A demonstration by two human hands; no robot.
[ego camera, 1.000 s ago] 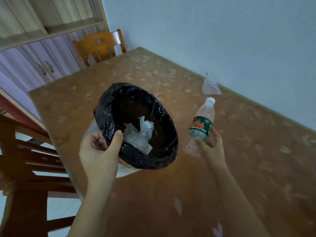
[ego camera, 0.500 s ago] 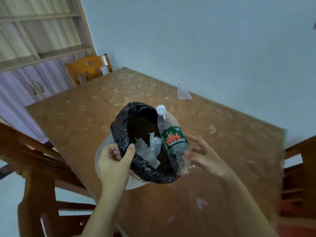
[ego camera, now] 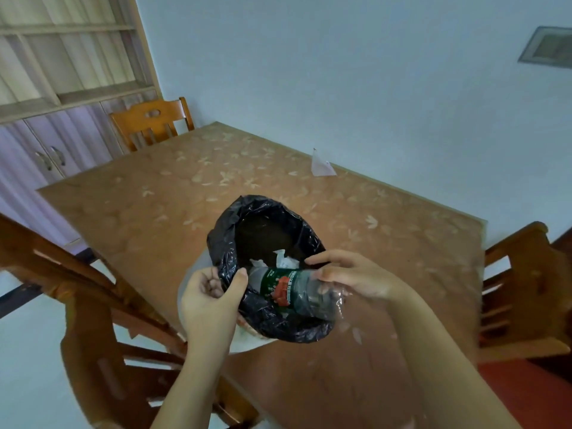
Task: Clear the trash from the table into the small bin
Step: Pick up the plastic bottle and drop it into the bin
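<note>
A small white bin lined with a black bag [ego camera: 226, 230] is tilted toward me above the table's near edge. My left hand [ego camera: 209, 301] grips its near rim, thumb inside the bag. A clear plastic bottle [ego camera: 294, 289] with a green and red label lies sideways across the bin's mouth, neck pointing left into the bag. My right hand [ego camera: 349, 275] holds the bottle's base end from above. Crumpled clear plastic [ego camera: 283, 260] lies deeper inside the bin. A small white scrap of paper [ego camera: 322, 164] rests on the table by the far wall.
The brown table [ego camera: 154, 212] with a leaf pattern stretches to the blue wall. Wooden chairs stand at the far left [ego camera: 151, 123], at the near left [ego camera: 93, 320] and at the right [ego camera: 526, 292]. A cupboard with shelves [ego camera: 46, 134] fills the left background.
My right hand lifted the bottle off the table, swung it left over the bin and tipped it from upright to lying neck-first in the bag. My left hand kept hold of the rim.
</note>
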